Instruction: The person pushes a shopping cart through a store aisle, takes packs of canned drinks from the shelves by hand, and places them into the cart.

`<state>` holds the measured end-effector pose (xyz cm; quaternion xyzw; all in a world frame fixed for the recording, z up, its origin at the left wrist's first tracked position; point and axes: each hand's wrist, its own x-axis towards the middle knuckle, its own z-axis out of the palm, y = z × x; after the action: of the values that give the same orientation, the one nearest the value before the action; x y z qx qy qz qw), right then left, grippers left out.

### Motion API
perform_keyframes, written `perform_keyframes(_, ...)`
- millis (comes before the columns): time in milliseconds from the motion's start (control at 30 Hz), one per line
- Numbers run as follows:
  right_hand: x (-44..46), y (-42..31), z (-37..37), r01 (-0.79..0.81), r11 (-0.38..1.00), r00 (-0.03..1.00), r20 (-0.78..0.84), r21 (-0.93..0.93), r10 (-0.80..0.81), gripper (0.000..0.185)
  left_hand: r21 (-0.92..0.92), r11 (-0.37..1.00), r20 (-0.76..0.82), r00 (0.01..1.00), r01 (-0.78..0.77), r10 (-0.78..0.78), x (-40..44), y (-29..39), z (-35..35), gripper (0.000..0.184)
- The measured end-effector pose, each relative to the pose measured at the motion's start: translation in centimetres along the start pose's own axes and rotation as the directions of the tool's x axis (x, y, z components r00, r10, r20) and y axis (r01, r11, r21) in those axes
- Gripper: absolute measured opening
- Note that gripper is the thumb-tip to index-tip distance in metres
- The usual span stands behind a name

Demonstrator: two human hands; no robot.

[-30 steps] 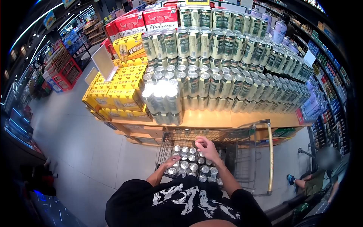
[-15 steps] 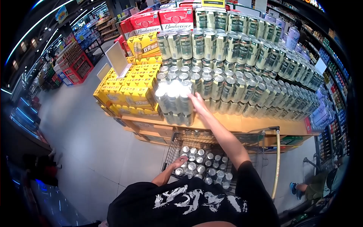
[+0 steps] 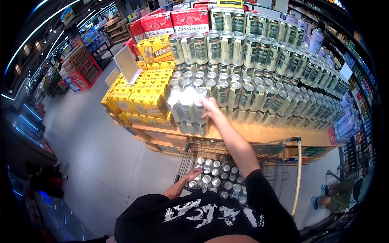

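My right hand is at the upper right corner of a shrink-wrapped pack of beer cans at the front of the display. Its thumb side lies near the can tops and its fingers bend against the pack's side. Glare whitens the tops of this pack. Down in the shopping cart, my left hand lies on the left edge of a group of silver-topped cans, fingers stretched over them. Another group of cans stands beside it, partly covered by my right forearm.
Green-and-cream cans stack in tiers on a wooden display. Yellow beer cartons stand left, with red Budweiser boxes behind. The cart's handle is at right. Another person's legs are at lower right.
My right hand has shifted slightly on the pack's right side, and more of its fingers show. The pack and my left hand stay about where they were. The other person's legs show more.
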<state>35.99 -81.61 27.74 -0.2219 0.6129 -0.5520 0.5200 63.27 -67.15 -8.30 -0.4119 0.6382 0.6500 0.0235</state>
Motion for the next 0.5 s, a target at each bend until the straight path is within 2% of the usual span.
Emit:
perform_keyframes(67, -0.5, -0.2, 0.0, 0.01, 1.0, 1.0, -0.005, 0.026, -0.01, 0.055, 0.017, 0.998, 0.006, 0.998, 0.065, -0.065, -0.9, 2.0, -0.2, 0.056)
perform_keyframes(100, -0.5, -0.1, -0.1, 0.016, 1.0, 1.0, -0.013, 0.024, -0.015, 0.054, 0.088, 0.995, -0.039, 0.999, 0.037, -0.034, -0.6, 2.7, -0.5, 0.058)
perform_keyframes(167, -0.6, 0.2, -0.1, 0.026, 0.999, 0.999, -0.031, 0.02, -0.025, 0.051, 0.231, 0.973, -0.121, 0.992, -0.008, 0.036, 0.2, 4.1, -1.3, 0.062)
perform_keyframes(233, -0.3, 0.5, -0.2, 0.029, 0.999, 0.999, -0.031, 0.024, -0.029, 0.048, 0.245, 0.955, -0.242, 0.943, -0.169, 0.229, -1.1, 9.3, -2.7, 0.066)
perform_keyframes(300, -0.8, 0.4, -0.2, 0.038, 0.999, 0.999, -0.013, 0.029, -0.037, 0.047, 0.209, 0.904, -0.383, 0.82, -0.372, 0.425, -0.4, 12.7, -5.3, 0.068)
perform_keyframes(367, -2.7, -0.1, -0.3, 0.052, 0.998, 0.998, 0.02, 0.036, -0.053, 0.046, 0.086, 0.883, -0.585, 0.694, -0.462, 0.42, -2.7, 19.0, -7.0, 0.064)
perform_keyframes(400, -2.8, 0.0, -0.3, 0.064, 0.997, 0.998, 0.022, 0.049, -0.065, 0.046, -0.005, 0.876, -0.627, 0.684, -0.482, 0.373, -2.9, 20.7, -8.5, 0.062)
perform_keyframes(433, -2.9, 0.3, -0.2, 0.075, 0.995, 0.997, 0.023, 0.063, -0.077, 0.047, -0.064, 0.821, -0.69, 0.62, -0.567, 0.374, -2.8, 21.8, -9.4, 0.062)
perform_keyframes(467, -3.0, 0.6, -0.2, 0.087, 0.993, 0.996, 0.024, 0.076, -0.089, 0.047, -0.159, 0.784, -0.66, 0.655, -0.6, 0.368, -4.1, 23.8, -10.2, 0.07)
perform_keyframes(500, -3.0, 0.8, -0.3, 0.09, 0.992, 0.995, 0.033, 0.084, -0.093, 0.049, -0.246, 0.784, -0.669, 0.685, -0.571, 0.289, -5.5, 25.9, -10.5, 0.071)
